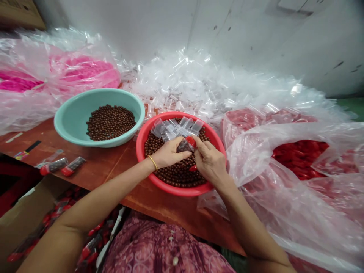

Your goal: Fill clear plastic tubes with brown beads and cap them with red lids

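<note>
My left hand (172, 152), with a gold bangle at its wrist, is closed around a small clear plastic tube (183, 145) with dark balls inside. My right hand (209, 159) pinches a red cap (190, 141) at the end of that tube; whether it is fully seated I cannot tell. A second red cap (193, 168) pokes out under my right fingers. Both hands are over a red basin (182, 192) of shiny brown balls (167, 174). Several clear tubes (170, 131) lie on the balls at the basin's far side.
A teal basin (71, 110) with brown balls stands to the left, near two filled red-capped tubes (73, 166). Clear tubes (193, 83) are heaped behind. Bags hold red caps (301, 159) at right and pink pieces (85, 72) at left. Below the table's edge, a carton (42, 201) contains red-capped tubes.
</note>
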A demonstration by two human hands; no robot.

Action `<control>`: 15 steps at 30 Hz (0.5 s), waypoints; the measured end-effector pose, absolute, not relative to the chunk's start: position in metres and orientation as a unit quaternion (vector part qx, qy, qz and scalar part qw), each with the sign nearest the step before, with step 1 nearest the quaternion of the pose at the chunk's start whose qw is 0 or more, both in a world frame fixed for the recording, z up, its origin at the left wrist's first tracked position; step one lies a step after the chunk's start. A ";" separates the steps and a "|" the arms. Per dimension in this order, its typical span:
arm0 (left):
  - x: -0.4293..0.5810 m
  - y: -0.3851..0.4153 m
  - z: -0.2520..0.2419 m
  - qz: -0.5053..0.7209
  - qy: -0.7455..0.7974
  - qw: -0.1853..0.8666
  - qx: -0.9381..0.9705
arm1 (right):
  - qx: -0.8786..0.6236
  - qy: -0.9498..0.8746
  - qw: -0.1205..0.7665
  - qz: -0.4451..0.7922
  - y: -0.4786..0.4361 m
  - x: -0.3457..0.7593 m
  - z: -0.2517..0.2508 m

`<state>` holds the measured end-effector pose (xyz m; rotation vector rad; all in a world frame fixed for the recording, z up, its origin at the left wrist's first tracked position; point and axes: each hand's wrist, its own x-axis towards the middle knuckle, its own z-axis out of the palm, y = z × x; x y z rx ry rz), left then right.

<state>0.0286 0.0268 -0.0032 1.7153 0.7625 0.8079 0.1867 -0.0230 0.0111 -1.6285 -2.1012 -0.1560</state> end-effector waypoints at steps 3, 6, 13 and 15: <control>0.029 0.024 -0.003 0.333 0.350 0.456 0.747 | -0.614 -0.758 0.197 -0.098 -0.028 0.183 0.009; 0.030 0.023 -0.001 0.321 0.375 0.437 0.752 | -0.618 -0.757 0.191 -0.091 -0.030 0.181 0.003; 0.032 0.023 -0.003 0.315 0.388 0.485 0.718 | -0.511 -0.818 0.263 -0.025 -0.027 0.190 -0.006; 0.032 0.023 -0.003 0.316 0.369 0.535 0.691 | -0.476 -0.829 0.292 -0.039 -0.027 0.190 -0.006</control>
